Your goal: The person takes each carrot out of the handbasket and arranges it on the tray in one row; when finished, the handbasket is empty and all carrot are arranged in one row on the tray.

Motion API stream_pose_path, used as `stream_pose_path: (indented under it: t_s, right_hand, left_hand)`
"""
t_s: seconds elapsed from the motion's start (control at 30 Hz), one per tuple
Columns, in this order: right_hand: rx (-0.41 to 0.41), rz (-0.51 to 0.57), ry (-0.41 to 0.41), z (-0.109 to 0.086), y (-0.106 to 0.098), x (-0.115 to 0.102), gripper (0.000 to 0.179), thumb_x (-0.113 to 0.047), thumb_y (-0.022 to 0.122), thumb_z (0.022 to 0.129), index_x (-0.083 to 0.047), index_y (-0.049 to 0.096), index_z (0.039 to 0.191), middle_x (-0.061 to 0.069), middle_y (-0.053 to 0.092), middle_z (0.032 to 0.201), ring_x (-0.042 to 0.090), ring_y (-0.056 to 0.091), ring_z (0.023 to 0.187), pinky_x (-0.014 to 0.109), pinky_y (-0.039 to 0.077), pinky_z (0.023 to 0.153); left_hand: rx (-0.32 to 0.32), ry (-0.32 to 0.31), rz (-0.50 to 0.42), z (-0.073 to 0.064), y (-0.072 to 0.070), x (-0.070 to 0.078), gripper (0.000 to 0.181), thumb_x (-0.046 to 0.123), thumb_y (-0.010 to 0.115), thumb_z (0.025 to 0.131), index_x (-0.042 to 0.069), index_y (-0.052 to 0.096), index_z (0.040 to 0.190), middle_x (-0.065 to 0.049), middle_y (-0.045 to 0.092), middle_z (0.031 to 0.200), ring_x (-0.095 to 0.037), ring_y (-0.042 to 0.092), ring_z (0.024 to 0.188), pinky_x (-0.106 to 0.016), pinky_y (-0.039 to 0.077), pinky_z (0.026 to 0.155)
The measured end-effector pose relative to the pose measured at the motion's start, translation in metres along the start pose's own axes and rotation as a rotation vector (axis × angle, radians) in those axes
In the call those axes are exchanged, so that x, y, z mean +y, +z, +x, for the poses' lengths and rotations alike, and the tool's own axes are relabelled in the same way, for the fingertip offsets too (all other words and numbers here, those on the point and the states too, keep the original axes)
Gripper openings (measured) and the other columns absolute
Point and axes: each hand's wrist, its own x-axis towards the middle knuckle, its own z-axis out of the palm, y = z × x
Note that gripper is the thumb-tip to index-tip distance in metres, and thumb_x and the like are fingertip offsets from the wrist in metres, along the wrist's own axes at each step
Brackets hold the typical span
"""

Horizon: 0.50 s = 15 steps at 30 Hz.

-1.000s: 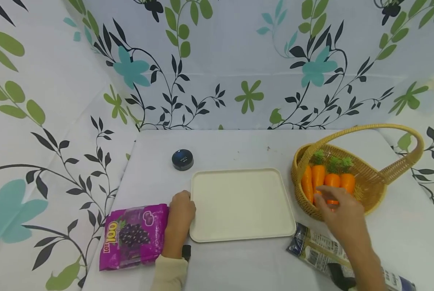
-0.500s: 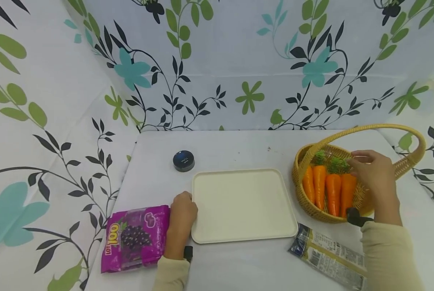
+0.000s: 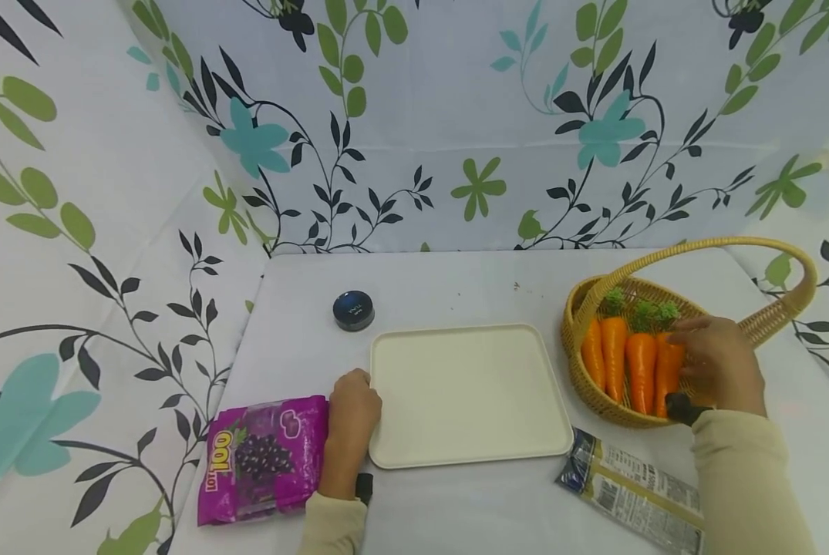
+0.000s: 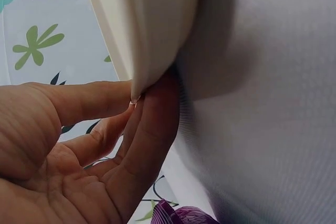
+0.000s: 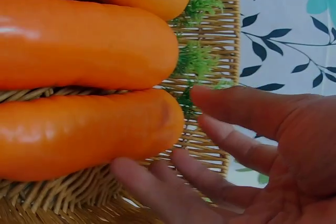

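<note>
Several orange carrots [image 3: 641, 370] with green tops lie side by side in a wicker basket [image 3: 572, 378] on the right. My right hand [image 3: 725, 362] is over the basket's right side, by the upper part of the rightmost carrot [image 5: 89, 132]. In the right wrist view its fingers [image 5: 152, 182] are loosely spread, with thumb and fingertips around the carrot's top end and not gripping it. My left hand [image 3: 354, 412] pinches the left edge of a cream tray [image 3: 470, 397], thumb on the rim and a finger [image 4: 157, 114] beneath it.
A purple grape-print bag [image 3: 264, 459] lies left of my left wrist. A round dark container [image 3: 353, 311] stands behind the tray. A gold and silver packet [image 3: 636, 489] lies in front of the basket, partly under my right sleeve. The basket's tall handle [image 3: 754, 243] arches over its right end.
My right hand has gone from over the front of the carrots to their leafy tops, then slightly down beside the rightmost one. The left hand keeps its hold on the tray.
</note>
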Motion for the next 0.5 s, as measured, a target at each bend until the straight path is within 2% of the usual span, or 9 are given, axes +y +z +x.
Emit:
stream_pose_path:
  t_s: [0.07,0.13,0.2,0.27,0.37,0.5]
  right_hand:
    - [-0.035,0.046,0.052,0.002,-0.001,0.001,0.053,-0.02,0.06,0.1,0.01,0.044,0.14,0.034,0.054,0.122,0.034,0.065,0.086,0.047,0.06,0.074]
    - [-0.053,0.044,0.086,0.005,-0.001,0.002,0.05,-0.019,0.062,0.098,0.006,0.046,0.137,0.029,0.06,0.11,0.035,0.064,0.084,0.049,0.06,0.071]
    - [-0.069,0.043,0.114,0.008,-0.002,0.003,0.048,-0.018,0.065,0.095,0.003,0.047,0.134,0.024,0.06,0.105,0.035,0.064,0.084,0.049,0.059,0.071]
    - [-0.08,0.017,0.107,0.011,-0.002,0.005,0.048,-0.017,0.066,0.093,0.002,0.047,0.132,0.023,0.059,0.104,0.034,0.065,0.081,0.048,0.059,0.07]
    - [-0.109,0.035,0.084,0.014,-0.003,0.007,0.048,-0.014,0.067,0.092,0.004,0.044,0.129,0.02,0.057,0.102,0.034,0.065,0.078,0.047,0.059,0.071]
    - [-0.14,0.083,0.072,0.015,-0.005,0.008,0.047,-0.014,0.067,0.093,0.005,0.04,0.127,0.015,0.06,0.089,0.034,0.065,0.075,0.051,0.059,0.07]
  left_hand:
    - [-0.001,-0.006,-0.009,0.0,-0.002,0.0,0.026,-0.007,0.056,0.092,-0.015,0.066,0.115,-0.029,0.068,0.105,-0.041,0.07,0.09,-0.046,0.062,0.074]
    - [-0.007,-0.014,-0.015,0.0,-0.003,-0.001,0.026,-0.006,0.055,0.093,-0.014,0.066,0.115,-0.029,0.068,0.106,-0.04,0.07,0.09,-0.046,0.062,0.075]
    - [-0.011,-0.02,-0.019,-0.001,-0.003,-0.001,0.026,-0.006,0.055,0.093,-0.013,0.066,0.115,-0.028,0.068,0.106,-0.04,0.07,0.091,-0.046,0.062,0.076]
    - [-0.013,-0.025,-0.028,-0.002,-0.004,-0.001,0.027,-0.006,0.055,0.093,-0.013,0.066,0.116,-0.028,0.068,0.108,-0.039,0.07,0.092,-0.047,0.062,0.077]
    - [-0.006,-0.026,-0.042,-0.003,-0.003,-0.001,0.027,-0.005,0.055,0.093,-0.013,0.067,0.116,-0.028,0.068,0.109,-0.039,0.07,0.093,-0.047,0.062,0.078]
    - [0.008,-0.013,-0.057,-0.002,-0.003,-0.001,0.027,-0.005,0.057,0.093,-0.013,0.067,0.117,-0.029,0.068,0.11,-0.04,0.069,0.094,-0.048,0.062,0.078]
